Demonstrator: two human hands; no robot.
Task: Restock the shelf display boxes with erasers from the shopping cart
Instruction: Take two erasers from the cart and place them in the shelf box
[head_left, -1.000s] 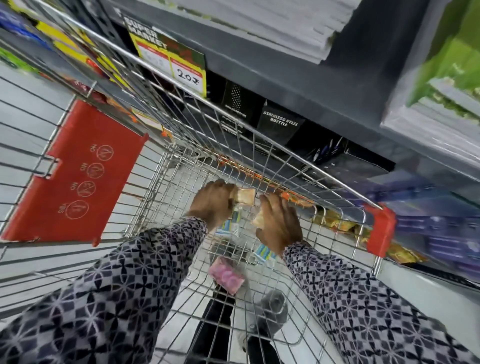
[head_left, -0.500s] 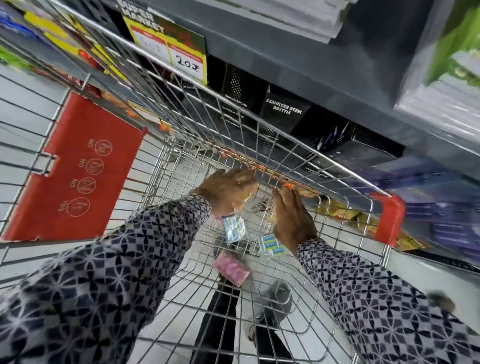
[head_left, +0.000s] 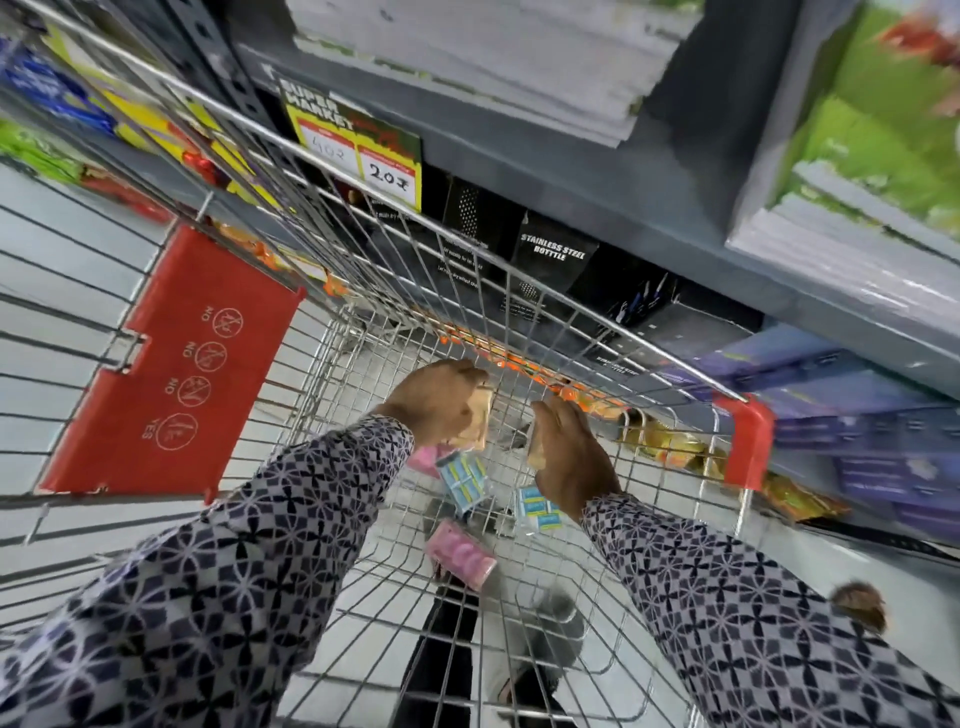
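Observation:
Both my hands reach down into the wire shopping cart (head_left: 524, 291). My left hand (head_left: 436, 400) is closed around a tan eraser pack (head_left: 477, 420). My right hand (head_left: 569, 457) grips another tan pack (head_left: 535, 451) by its edge. Below them on the cart floor lie two blue-and-white eraser packs (head_left: 462, 480) (head_left: 537, 509) and a pink pack (head_left: 460, 553). A second pink pack (head_left: 423, 460) shows partly under my left wrist.
A red child-seat flap (head_left: 171, 364) hangs at the cart's left. Grey shelves (head_left: 571, 171) stand beyond the cart with black bottle boxes (head_left: 550, 260), a price tag (head_left: 363, 150), stacked notebooks and purple boxes (head_left: 857, 415). A red corner guard (head_left: 745, 447) marks the cart's right corner.
Both hands have risen from the cart floor, each with a tan pack. The view has tilted up a little toward the shelf.

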